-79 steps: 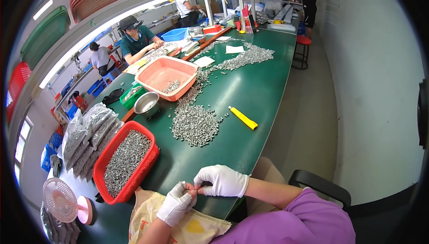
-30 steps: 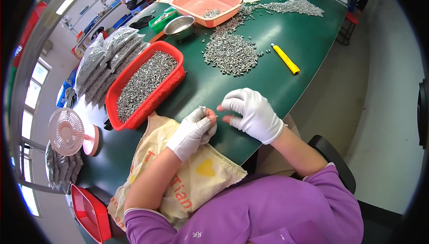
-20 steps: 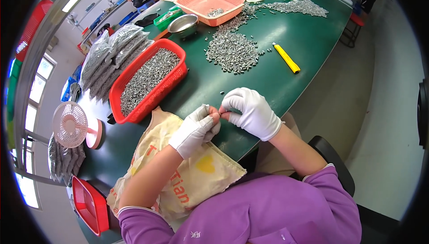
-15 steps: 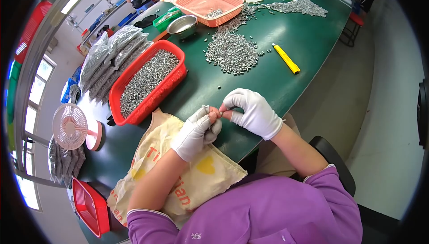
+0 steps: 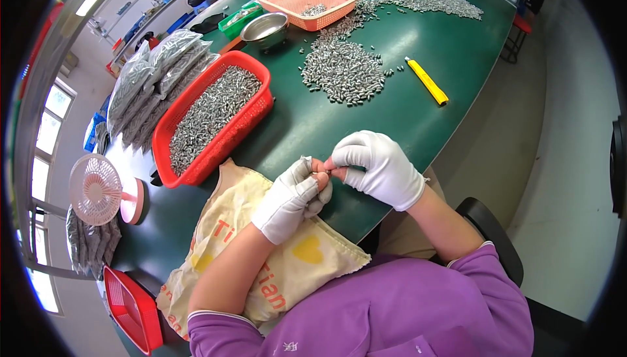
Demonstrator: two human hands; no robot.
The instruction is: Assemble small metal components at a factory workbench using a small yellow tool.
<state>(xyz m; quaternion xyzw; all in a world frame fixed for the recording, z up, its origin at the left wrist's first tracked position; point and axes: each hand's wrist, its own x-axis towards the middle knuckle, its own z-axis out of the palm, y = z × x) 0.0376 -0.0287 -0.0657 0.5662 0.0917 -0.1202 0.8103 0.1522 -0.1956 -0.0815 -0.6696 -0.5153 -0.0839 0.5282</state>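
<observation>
My left hand [image 5: 290,194] and my right hand [image 5: 379,166] wear white gloves with bare fingertips and meet over the near edge of the table. Both are closed in a pinch, fingertip to fingertip, on a small metal piece that is mostly hidden between them. Beneath my left forearm lies a cream cloth [image 5: 245,200] with yellow hearts and red print. Beyond my hands is a loose pile of small silvery cylindrical metal pieces [image 5: 345,73]. A red basket [image 5: 264,112] filled with similar pieces stands to the left of the pile.
On the green table [image 5: 418,33] lie a yellow cutter [image 5: 428,82], a metal bowl [image 5: 264,30], a pink basket [image 5: 339,14] and a green tray [image 5: 240,20]. Filled plastic bags [image 5: 157,82], a pink fan [image 5: 98,189] and another red basket [image 5: 134,311] are leftward. Other people are farther back.
My hands stay pinched together, turned slightly, and the metal piece between them shows less. A lone piece on the table beyond them no longer shows. The whole view has shifted a little.
</observation>
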